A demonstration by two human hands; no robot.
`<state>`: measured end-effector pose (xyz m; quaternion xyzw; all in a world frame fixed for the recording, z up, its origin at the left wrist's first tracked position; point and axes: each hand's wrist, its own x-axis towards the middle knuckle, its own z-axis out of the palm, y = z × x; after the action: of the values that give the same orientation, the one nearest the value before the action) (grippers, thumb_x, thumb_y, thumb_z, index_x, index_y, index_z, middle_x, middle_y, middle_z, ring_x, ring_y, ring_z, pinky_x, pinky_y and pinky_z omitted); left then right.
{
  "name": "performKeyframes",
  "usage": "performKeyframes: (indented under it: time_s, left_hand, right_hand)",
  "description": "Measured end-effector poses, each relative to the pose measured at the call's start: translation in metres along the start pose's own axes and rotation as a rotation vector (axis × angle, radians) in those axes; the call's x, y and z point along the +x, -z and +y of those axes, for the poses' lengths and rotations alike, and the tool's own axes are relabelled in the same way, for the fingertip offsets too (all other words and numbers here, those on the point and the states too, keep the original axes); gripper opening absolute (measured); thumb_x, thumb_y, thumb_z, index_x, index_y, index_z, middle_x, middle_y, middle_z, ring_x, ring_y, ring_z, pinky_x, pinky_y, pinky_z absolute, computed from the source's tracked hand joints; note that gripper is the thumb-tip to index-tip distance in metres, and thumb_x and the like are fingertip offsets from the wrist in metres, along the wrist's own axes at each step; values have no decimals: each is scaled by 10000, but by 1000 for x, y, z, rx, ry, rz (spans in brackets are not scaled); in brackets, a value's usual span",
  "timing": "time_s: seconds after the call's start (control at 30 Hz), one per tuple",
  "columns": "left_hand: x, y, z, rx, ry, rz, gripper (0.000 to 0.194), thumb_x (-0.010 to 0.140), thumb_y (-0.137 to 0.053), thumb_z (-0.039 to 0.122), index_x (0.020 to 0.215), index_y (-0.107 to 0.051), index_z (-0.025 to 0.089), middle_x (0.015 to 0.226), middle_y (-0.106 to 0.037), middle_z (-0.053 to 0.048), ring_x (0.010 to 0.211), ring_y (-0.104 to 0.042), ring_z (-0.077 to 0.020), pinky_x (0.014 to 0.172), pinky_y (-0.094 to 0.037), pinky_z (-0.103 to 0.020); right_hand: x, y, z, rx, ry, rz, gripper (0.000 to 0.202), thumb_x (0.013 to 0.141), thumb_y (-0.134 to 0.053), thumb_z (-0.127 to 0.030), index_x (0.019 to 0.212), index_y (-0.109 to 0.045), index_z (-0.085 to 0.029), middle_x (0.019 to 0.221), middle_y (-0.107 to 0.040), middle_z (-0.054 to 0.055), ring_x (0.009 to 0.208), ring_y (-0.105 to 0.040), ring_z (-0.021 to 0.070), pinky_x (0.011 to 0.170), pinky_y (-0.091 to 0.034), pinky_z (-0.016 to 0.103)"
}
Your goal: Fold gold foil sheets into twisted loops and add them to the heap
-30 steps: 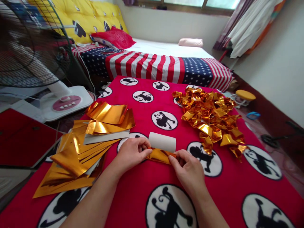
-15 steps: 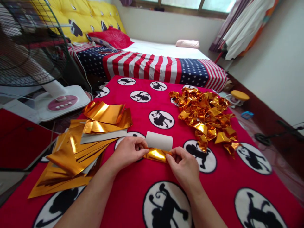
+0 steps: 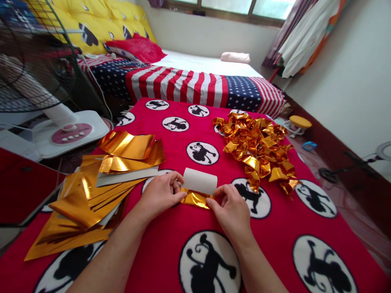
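A sheet of gold foil paper lies on the red cloth, its near edge folded into a shiny strip. Its pale underside curls up beyond the fold. My left hand pinches the left end of the strip between thumb and fingers. At the right end, my right hand grips the strip with thumb and forefinger. To the left lies a fanned stack of gold foil sheets, some showing a whitish back. Several folded gold foil pieces sit in a heap to the right.
The red cloth with monkey circles covers the table. A fan stands at the left beside a dark red panel. Beyond the table is a bed with a flag-patterned cover. A yellow-topped stool is at the right.
The view has shifted slightly, so everything sits a little further left. Both hands keep hold of the foil paper's ends; the folded strip looks slightly more creased.
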<state>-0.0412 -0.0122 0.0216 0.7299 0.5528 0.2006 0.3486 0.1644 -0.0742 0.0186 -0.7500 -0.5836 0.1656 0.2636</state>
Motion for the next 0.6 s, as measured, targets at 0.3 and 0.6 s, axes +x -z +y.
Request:
performKeyframes:
  time_s: [0.3,0.6]
  left_hand:
    - [0,3,3,100,-21,54,471,640,-732,351,1066,-565,239,669,-594,59,594,-546,-136,521,-305,-240]
    - [0,2,1,14,-23,132,419,628,-740,447,959,-682,195,614,-560,43,529,-473,-113,498,-290,-230]
  right_hand:
    - [1,0,0,14,22,4,159,710,-661,-324,824,-613,-225,971,-611,4,669,-561,142,575,-361,268]
    - [2,-10,6,559,45,-53,141,759,-644,-338,779,-607,-202,715,-633,-11,665,-566,148,623,-416,247]
